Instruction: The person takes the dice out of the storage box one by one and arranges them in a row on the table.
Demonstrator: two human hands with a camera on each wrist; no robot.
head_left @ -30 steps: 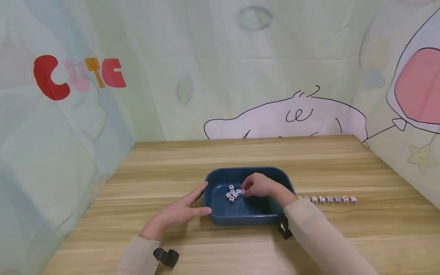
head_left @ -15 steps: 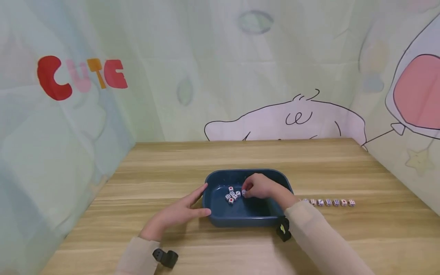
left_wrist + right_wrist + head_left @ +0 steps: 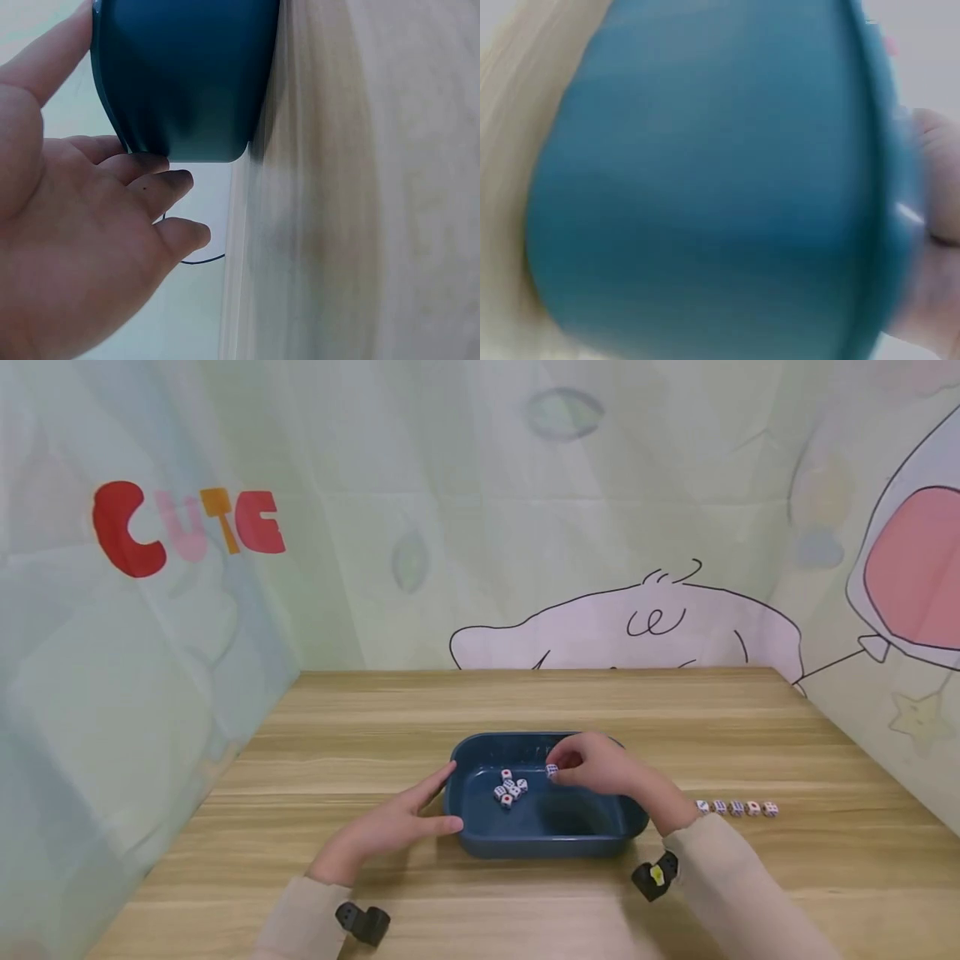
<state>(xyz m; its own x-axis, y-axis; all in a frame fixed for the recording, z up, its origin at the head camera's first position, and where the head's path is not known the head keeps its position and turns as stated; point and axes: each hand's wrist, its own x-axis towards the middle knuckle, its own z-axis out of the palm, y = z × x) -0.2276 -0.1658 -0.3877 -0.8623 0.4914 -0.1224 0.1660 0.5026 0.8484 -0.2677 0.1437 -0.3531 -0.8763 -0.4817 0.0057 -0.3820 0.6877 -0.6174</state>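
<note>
Over the tray (image 3: 540, 847), the right hand (image 3: 596, 765) pinches a die (image 3: 552, 771); the left hand (image 3: 393, 820), fingers spread, touches the tray's left end.

Visible are twelve dice (image 3: 515, 792), one tray (image 3: 543, 847), two wrist cameras (image 3: 371, 927) and one table (image 3: 360, 718).

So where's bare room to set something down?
Bare: the table between tray and backdrop, and left of the left hand. Crowded: the tray, with clustered dice and the right hand pinching a die; to its right, the dice row.
</note>
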